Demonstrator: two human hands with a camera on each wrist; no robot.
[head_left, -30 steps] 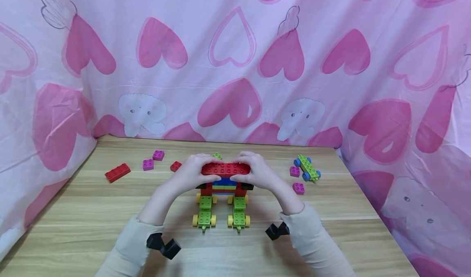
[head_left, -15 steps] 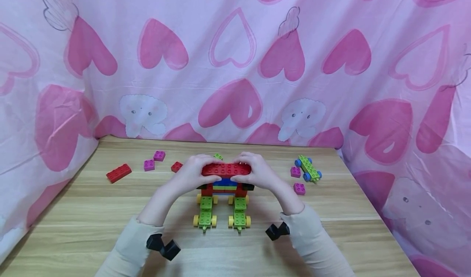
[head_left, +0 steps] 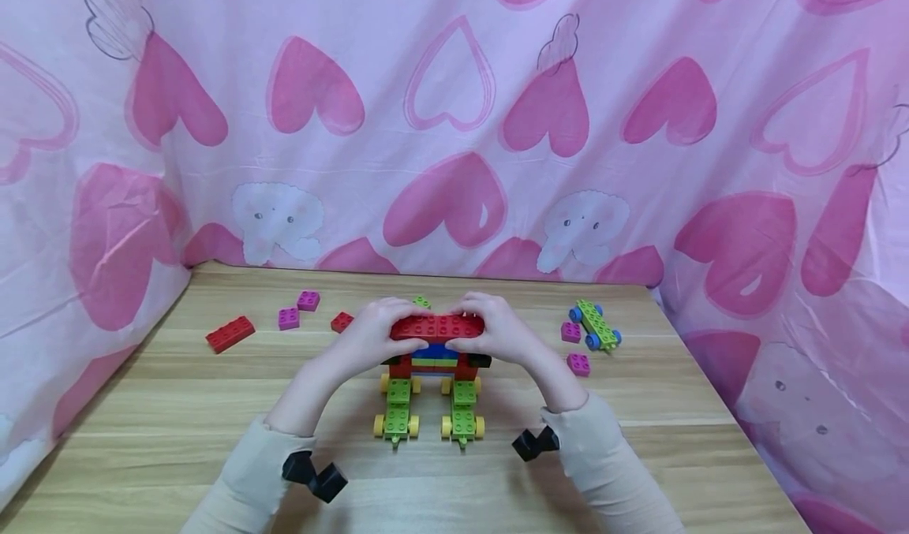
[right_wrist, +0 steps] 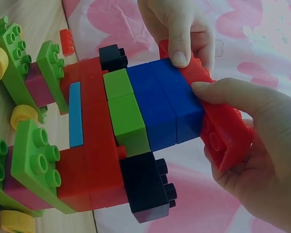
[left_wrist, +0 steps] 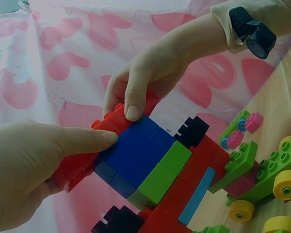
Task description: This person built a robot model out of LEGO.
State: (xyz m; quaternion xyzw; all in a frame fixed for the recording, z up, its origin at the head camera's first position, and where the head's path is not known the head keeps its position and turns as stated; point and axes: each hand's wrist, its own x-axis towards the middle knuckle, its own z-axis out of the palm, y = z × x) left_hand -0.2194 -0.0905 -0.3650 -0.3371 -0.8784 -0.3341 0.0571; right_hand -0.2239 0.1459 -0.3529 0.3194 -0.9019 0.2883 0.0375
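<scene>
A tall toy-brick build stands on green wheeled bases (head_left: pixel 463 421) with yellow wheels. Red bricks (right_wrist: pixel 94 131), green bricks (right_wrist: pixel 126 116), blue bricks (right_wrist: pixel 155 104) and black bricks (right_wrist: pixel 146 187) stack up its body. Across the top lies a layer of red bricks (head_left: pixel 436 327), overhanging the blue ones at both sides. My left hand (head_left: pixel 376 333) grips the left end of this layer, thumb on the near side. At the other end my right hand (head_left: pixel 493 329) holds it the same way. The far fingers are partly hidden.
A long red brick (head_left: pixel 230 334) and pink bricks (head_left: pixel 289 318) lie at the left. A smaller red brick (head_left: pixel 342 322) is by my left hand. To the right, a green car base (head_left: pixel 596 325) with blue wheels sits near pink bricks (head_left: pixel 578 364). A heart-patterned curtain (head_left: pixel 440 203) closes off the back.
Both hands keep hold of the top red bricks with almost no movement. The whole head view has shifted very slightly.
</scene>
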